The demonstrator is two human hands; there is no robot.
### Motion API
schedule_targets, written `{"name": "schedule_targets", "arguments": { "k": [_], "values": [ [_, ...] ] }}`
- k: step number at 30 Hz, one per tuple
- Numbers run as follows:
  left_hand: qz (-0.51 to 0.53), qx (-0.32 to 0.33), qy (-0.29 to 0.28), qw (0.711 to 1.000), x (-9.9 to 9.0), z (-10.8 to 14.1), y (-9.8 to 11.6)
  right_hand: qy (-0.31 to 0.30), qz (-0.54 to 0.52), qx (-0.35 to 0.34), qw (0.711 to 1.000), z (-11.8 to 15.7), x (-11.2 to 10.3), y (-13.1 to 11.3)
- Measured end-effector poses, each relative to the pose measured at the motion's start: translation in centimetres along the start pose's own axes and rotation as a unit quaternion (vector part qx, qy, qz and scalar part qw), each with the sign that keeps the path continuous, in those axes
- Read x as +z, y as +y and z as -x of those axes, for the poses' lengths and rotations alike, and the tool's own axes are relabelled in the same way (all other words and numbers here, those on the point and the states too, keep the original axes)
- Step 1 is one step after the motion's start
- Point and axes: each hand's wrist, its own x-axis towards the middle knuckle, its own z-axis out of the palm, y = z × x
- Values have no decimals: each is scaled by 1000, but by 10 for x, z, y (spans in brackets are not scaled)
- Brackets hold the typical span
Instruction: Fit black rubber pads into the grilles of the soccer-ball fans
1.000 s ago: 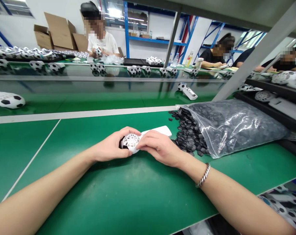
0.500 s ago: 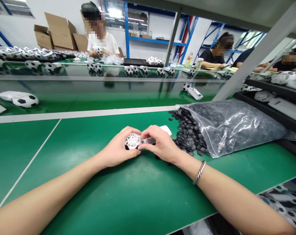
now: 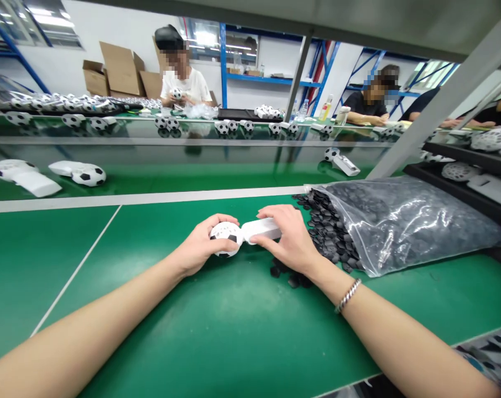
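My left hand [image 3: 201, 243] is closed round the ball end of a white football-patterned gadget [image 3: 224, 232], its thumb lying across the front. Black patches and part of a white openwork grille show on the ball. My right hand [image 3: 290, 235] grips the gadget's white handle [image 3: 259, 230], thumb in front and fingers over the top. Ball and handle join between the two hands, just above the green table. Loose black pentagon-like pieces [image 3: 292, 276] lie below and beside my right hand.
More black pieces spill from a clear plastic bag [image 3: 412, 221] at right. Beyond the white rail, similar football gadgets [image 3: 88, 174] lie on the green belt. Black trays [image 3: 441, 171] stand at far right beside a slanted grey post [image 3: 424, 116]. Co-workers [image 3: 188, 85] sit across the line.
The gadget has turned, so the ball's patched side and more of the handle now show. My right hand has shifted from the joint onto the handle. The camera view has swung slightly left.
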Motion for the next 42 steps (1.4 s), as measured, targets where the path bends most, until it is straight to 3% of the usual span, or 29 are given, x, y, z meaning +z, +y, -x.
{"name": "schedule_targets", "arguments": {
  "k": [3, 6, 10, 13, 17, 23, 27, 31, 34, 38, 42],
  "values": [
    [152, -46, 24, 987, -6, -5, 2, 9, 58, -10, 998, 1, -3, 6],
    [226, -71, 37, 971, -11, -8, 4, 7, 77, -6, 997, 2, 1, 11],
    [289, -70, 58, 953, -12, -9, 3, -28, -6, 19, 999, 4, 8, 11],
    [373, -41, 32, 926, -8, -6, -2, -50, -60, 61, 995, 7, 12, 9],
    [345, -18, -4, 938, 2, -3, -11, -73, -85, 98, 989, 10, 15, 7],
    [323, -22, 54, 945, 11, -7, -16, -154, -124, 103, 975, 13, 13, -6],
    [312, -33, 92, 945, 8, -11, -14, -215, -102, 107, 965, 14, 2, 0],
    [291, -34, 128, 947, -8, -20, -11, -247, -37, 98, 963, 18, -12, 22],
    [277, -28, 154, 948, -27, -34, -9, -299, -28, 124, 946, 20, -18, 31],
    [254, -28, 183, 949, -51, -60, -8, -364, -36, 189, 912, 20, -15, 27],
    [227, -28, 204, 952, -65, -89, -8, -401, -47, 202, 892, 19, -8, 23]
  ]
}}
